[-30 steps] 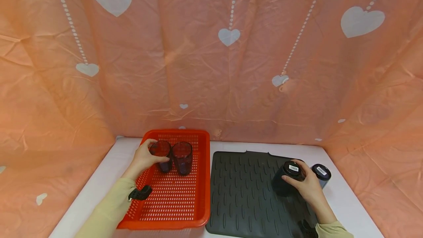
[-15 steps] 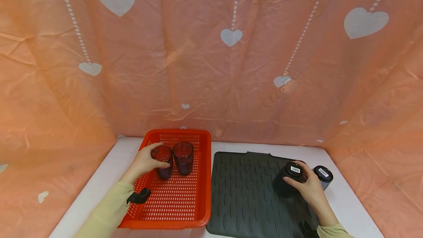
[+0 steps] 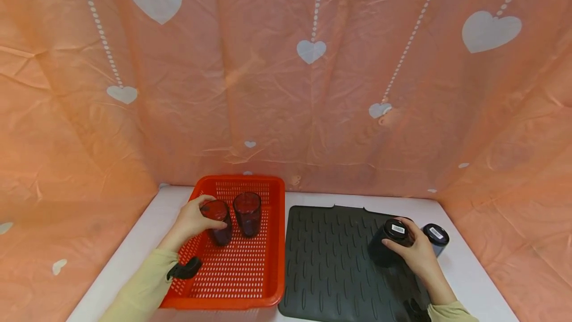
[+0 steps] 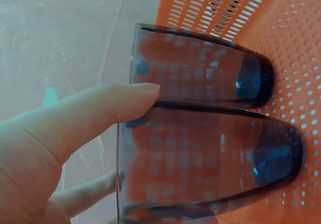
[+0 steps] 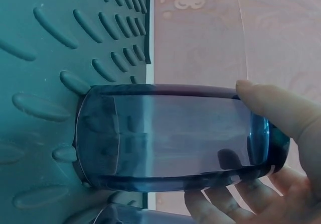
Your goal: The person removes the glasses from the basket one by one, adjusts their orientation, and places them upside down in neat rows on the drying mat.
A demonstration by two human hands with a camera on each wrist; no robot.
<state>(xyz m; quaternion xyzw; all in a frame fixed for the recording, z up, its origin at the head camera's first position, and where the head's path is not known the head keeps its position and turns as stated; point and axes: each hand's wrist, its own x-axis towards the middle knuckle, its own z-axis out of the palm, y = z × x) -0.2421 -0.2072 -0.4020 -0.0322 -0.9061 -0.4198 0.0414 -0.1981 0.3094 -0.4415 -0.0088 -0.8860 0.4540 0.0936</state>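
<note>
Dark glass (image 3: 222, 234) in L hand (image 3: 191, 220), upside-dn glass (image 5: 175, 136) in R hand (image 3: 418, 250).

both arms (image 3: 140, 280) extend forward, left fingers (image 3: 203, 199) and right fingers (image 5: 256, 194) curved.

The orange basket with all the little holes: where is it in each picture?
Head: the orange basket is low, left of the middle.
Left wrist: it fills the right side and upper middle.
Right wrist: not there.
Shared landmark, head and left wrist: the glass in the left hand.
</note>
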